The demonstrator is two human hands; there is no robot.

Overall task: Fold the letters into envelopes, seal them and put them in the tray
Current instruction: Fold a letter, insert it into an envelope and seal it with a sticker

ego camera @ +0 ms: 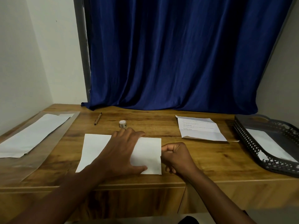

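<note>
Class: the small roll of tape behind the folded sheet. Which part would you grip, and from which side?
Grip the tape roll across its outer curved wall, coming down from above. It seems to lie flat on the desk with its open ring facing up, probably leaving the sides free for fingers; the left hand is nearest.

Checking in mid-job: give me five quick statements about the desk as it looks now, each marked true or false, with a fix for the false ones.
1. The left hand lies flat on the folded white paper. True.
2. The right hand is holding the pen. False: the pen lies alone at the back of the desk; the right hand pinches the paper's right edge.
3. The black tray holds a white envelope. True.
4. The tape roll sits inside the tray. False: it stands on the desk beyond the left hand.
5. A printed sheet lies between the folded paper and the tray. True.
</note>
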